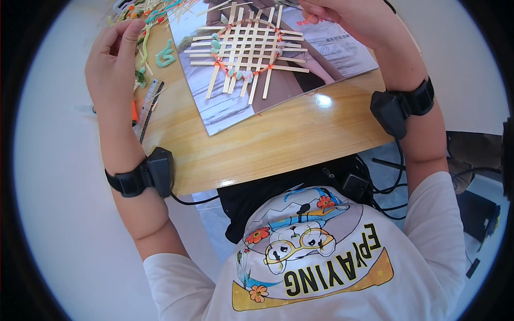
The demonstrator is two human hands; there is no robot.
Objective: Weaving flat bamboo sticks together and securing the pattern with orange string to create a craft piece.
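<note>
A lattice of flat pale wooden strips (249, 45) lies on a large glossy picture sheet (342, 61). Orange thread runs in a ring around its woven middle, with small mint-green and white tufts along the ring's left and lower parts. To the left of the lattice, my left hand (113, 61) is raised with curled fingers and the thumb pressed to them. My right hand (348, 18) is up beyond the lattice's right side, partly cut off by the upper edge, its visible fingers bent together. Whatever either hand pinches is hidden or too fine to see.
On the wooden table (278, 144), a mint-green fuzzy stem (166, 54) lies near a clear ruler (147, 109). Coloured yarn and sticks (147, 18) are heaped at the far left. A black cable (195, 202) trails from my left wrist strap.
</note>
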